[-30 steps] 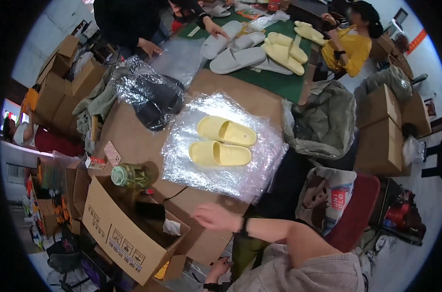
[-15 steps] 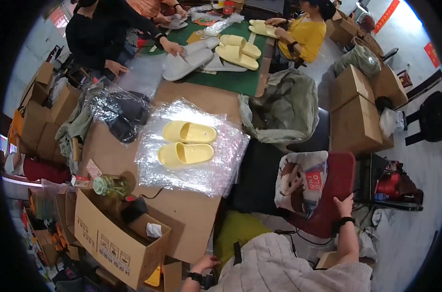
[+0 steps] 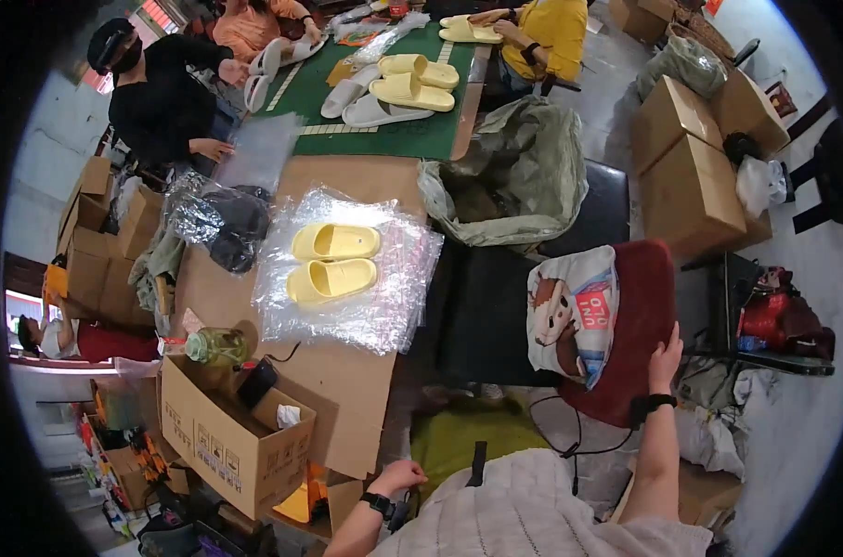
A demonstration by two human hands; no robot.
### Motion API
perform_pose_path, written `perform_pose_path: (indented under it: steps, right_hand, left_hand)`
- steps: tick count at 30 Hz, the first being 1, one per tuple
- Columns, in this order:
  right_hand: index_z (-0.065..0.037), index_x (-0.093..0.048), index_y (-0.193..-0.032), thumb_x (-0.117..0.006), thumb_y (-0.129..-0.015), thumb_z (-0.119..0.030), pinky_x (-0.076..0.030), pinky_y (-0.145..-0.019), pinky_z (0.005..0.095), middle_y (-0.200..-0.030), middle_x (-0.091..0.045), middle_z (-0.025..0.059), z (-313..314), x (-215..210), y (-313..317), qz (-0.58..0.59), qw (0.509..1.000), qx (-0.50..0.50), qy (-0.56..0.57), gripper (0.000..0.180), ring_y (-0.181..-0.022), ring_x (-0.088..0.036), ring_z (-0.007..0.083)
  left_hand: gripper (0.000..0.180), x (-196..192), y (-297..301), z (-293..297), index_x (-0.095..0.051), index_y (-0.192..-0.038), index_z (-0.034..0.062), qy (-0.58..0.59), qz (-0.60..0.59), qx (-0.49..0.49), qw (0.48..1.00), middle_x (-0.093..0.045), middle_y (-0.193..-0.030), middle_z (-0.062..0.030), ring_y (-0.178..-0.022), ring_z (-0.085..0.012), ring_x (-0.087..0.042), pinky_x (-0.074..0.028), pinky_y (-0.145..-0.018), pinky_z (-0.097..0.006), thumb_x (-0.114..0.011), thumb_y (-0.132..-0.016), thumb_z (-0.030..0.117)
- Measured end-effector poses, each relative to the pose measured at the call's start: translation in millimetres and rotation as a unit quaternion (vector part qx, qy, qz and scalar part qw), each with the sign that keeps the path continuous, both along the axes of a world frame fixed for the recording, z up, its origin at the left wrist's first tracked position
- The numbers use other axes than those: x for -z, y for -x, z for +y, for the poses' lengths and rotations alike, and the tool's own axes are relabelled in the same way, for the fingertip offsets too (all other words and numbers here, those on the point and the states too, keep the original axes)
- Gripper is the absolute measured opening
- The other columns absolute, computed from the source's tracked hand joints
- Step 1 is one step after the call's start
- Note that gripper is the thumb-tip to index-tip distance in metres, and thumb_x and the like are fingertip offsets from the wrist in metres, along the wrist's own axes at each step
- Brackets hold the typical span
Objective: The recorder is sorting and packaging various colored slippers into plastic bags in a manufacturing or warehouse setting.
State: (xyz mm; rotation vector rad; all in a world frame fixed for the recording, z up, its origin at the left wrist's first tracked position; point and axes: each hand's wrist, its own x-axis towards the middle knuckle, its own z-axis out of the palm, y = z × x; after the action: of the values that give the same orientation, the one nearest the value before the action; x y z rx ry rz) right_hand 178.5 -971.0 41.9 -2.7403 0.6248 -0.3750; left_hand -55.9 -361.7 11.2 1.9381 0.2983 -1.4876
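Note:
My left hand (image 3: 401,477) is loosely curled beside the green cushion (image 3: 477,433), near the table's front edge, with nothing visible in it. My right hand (image 3: 664,358) rests with fingers stretched out along the right edge of a dark red chair (image 3: 644,316). A white bag with a cartoon print (image 3: 574,311) lies on that chair. Before me on the brown table, two yellow slippers (image 3: 333,241) lie side by side on a stack of clear plastic bags (image 3: 398,302). Neither hand touches them.
An open carton (image 3: 231,446) and a green-lidded jar (image 3: 219,346) stand left. A green woven sack (image 3: 505,209) gapes beside the table. More slippers (image 3: 412,88) lie on the green mat (image 3: 347,137); people sit and stand around it. Cartons (image 3: 686,176) are stacked right.
The view has shifted a little. The person in black has lifted grey slippers off the green mat. My right hand stays at the chair's edge, its fingers now straighter; my left hand remains near the green cushion.

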Motion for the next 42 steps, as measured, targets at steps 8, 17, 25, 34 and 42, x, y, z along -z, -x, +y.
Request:
perform_pose_path:
  steps: [8, 17, 25, 34, 42]
  right_hand:
    - [-0.004, -0.063, -0.12, -0.06, -0.085, -0.001, -0.046, -0.094, 0.046, -0.114, -0.063, 0.0174, 122, -76, -16, -0.098, 0.967, -0.233, 0.042, 0.035, -0.107, -0.059, 0.0359]
    - [0.007, -0.062, -0.123, -0.068, -0.085, -0.053, -0.05, -0.098, 0.0435, -0.121, -0.064, 0.0278, 385, 137, 49, 0.425, 0.763, -0.476, -0.106, 0.071, -0.112, -0.062, 0.04]
    - [0.002, -0.071, -0.097, -0.067, -0.078, -0.024, -0.052, -0.077, 0.0429, -0.091, -0.07, 0.0236, 493, 47, 25, 0.564, 0.595, -0.519, -0.243, 0.032, -0.087, -0.067, 0.038]
    - [0.002, -0.066, -0.09, -0.061, -0.074, -0.01, -0.045, -0.065, 0.045, -0.08, -0.066, 0.0191, 552, 20, 21, 0.607, 0.196, -0.759, -0.132, 0.021, -0.071, -0.06, 0.0353]
    - [0.002, -0.064, -0.086, -0.058, -0.08, -0.018, -0.048, -0.067, 0.0485, -0.083, -0.065, 0.0231, 573, 35, -62, 0.607, 0.102, -0.788, 0.016, 0.022, -0.076, -0.061, 0.0425]
  left_hand:
    - [0.028, -19, -41, -12, -0.069, -0.107, 0.0002, 0.1, -0.023, -0.195, 0.975, -0.069, -0.09, -0.0052, -0.081, -0.0152, -0.062, -0.051, -0.074, -0.031, -0.071, -0.09, 0.022]
    - [0.032, 60, 3, 28, -0.07, -0.108, 0.0045, 0.248, 0.194, -0.5, 0.807, -0.069, -0.119, -0.0077, -0.095, -0.0204, -0.065, -0.05, -0.078, -0.032, -0.067, -0.093, 0.032]
    - [0.051, 1, 3, 28, -0.069, -0.12, 0.0094, 0.082, 0.167, -0.539, 0.821, -0.07, -0.115, -0.0053, -0.082, -0.0164, -0.065, -0.047, -0.059, -0.026, -0.052, -0.099, 0.053]
    - [0.056, 3, -34, 43, -0.054, -0.13, 0.0104, 0.174, 0.11, -0.47, 0.858, -0.061, -0.108, -0.0014, -0.076, -0.0098, -0.056, -0.043, -0.055, -0.03, -0.052, -0.096, 0.055]
    - [0.034, 75, -92, -14, -0.071, -0.096, -0.0017, 0.174, -0.012, -0.498, 0.85, -0.063, -0.078, -0.0048, -0.07, -0.0131, -0.053, -0.042, -0.057, -0.034, -0.064, -0.093, 0.032]
